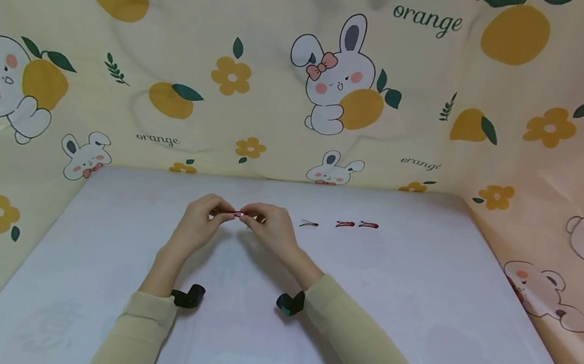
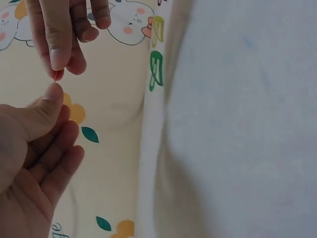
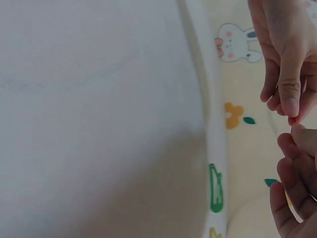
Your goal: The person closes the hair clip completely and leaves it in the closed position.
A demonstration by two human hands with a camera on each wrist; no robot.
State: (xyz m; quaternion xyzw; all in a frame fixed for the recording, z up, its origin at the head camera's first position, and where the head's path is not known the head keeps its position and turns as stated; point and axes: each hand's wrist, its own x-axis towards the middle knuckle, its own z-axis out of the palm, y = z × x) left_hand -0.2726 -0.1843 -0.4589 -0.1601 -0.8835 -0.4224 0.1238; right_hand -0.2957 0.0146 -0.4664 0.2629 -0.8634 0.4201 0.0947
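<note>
Above the far part of the white table, my left hand (image 1: pixel 199 221) and right hand (image 1: pixel 273 232) meet at the fingertips. Between them is a small red hair clip (image 1: pixel 238 213), pinched by thumb and fingers at each end. The left wrist view shows it edge-on as a thin red line (image 2: pixel 57 75); the fingertips cover most of it. To the right of my right hand lies a slim clip (image 1: pixel 309 224) with its two arms spread apart. Farther right, two reddish clips (image 1: pixel 345 224) (image 1: pixel 368 224) lie side by side.
Along the table's far edge, the left wrist view shows a green clip-like shape (image 2: pixel 156 72) and a yellow-green one (image 2: pixel 157 30). A printed cloth (image 1: pixel 273 18) with rabbits and oranges hangs behind the table. Black wrist cameras (image 1: pixel 188 296) (image 1: pixel 290 303) sit at both wrists.
</note>
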